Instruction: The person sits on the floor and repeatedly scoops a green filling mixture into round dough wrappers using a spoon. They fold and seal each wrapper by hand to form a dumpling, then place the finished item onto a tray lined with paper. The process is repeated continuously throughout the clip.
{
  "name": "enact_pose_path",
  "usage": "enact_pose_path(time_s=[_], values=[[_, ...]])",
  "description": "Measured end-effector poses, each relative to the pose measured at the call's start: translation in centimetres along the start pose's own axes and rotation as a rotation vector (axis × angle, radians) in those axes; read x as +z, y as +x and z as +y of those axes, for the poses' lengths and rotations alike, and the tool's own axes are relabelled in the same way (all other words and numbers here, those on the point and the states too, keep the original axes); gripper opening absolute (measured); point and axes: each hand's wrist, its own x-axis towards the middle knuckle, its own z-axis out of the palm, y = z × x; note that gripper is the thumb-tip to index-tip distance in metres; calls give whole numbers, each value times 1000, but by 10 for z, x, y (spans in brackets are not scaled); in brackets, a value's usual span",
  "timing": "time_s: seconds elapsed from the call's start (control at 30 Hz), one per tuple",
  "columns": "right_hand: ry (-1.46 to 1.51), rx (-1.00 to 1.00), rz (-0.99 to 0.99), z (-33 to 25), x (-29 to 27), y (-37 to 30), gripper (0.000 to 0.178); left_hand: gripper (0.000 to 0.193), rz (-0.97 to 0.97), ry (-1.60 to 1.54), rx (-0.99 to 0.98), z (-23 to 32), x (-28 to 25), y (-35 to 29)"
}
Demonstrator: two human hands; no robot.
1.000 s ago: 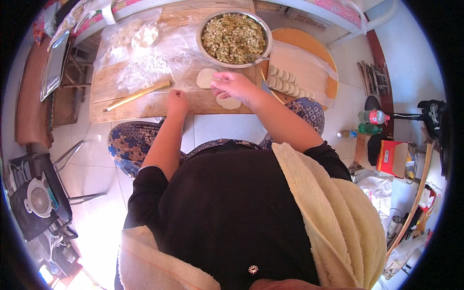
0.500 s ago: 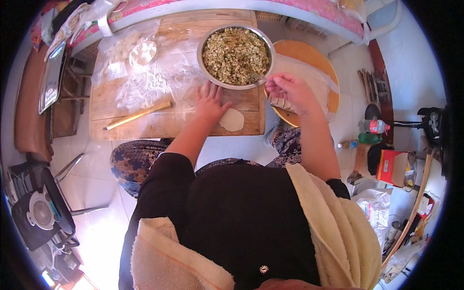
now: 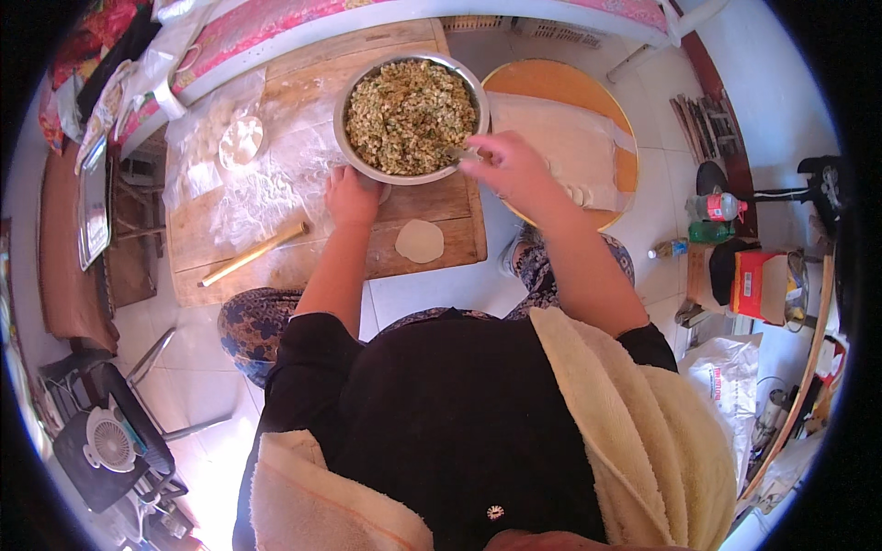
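My right hand (image 3: 510, 170) is closed on a metal spoon (image 3: 457, 153) whose end dips into the right side of the filling. The chopped, brown-green filling (image 3: 409, 115) heaps in a wide steel bowl (image 3: 344, 136). Against the bowl's near left side, my left hand (image 3: 352, 196) has its fingers curled. A pale edge, seemingly of a dough wrapper (image 3: 385, 194), shows beside them; the rest is hidden. Another round, flat dough wrapper (image 3: 420, 241) lies on the wooden table (image 3: 450, 225) near its front edge.
A rolling pin (image 3: 254, 254) lies on the table's left. Behind it are floury plastic sheeting (image 3: 266, 207), a white bowl (image 3: 241, 142) and dough pieces (image 3: 213, 129). A round board (image 3: 627, 138) at right bears a pale cloth (image 3: 560, 138) and some small dumplings (image 3: 577, 195).
The view has shifted, with the bowl now further left. My left hand's fingers went from spread flat on the table to curled. My right hand with the spoon has come closer over the filling.
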Motion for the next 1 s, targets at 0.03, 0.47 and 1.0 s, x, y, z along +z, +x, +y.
enact_pose_path(time_s=[0.03,0.47,1.0], values=[[-183,-110,2,-7,7,-2,33,46,-24,-30,-6,-3,3,4],[-633,7,-209,-8,29,45,16,29,-213,-487,-216,-50,15,18],[-79,232,-98,15,55,52,25,36,-133,-966,-328,-55,-36,14]])
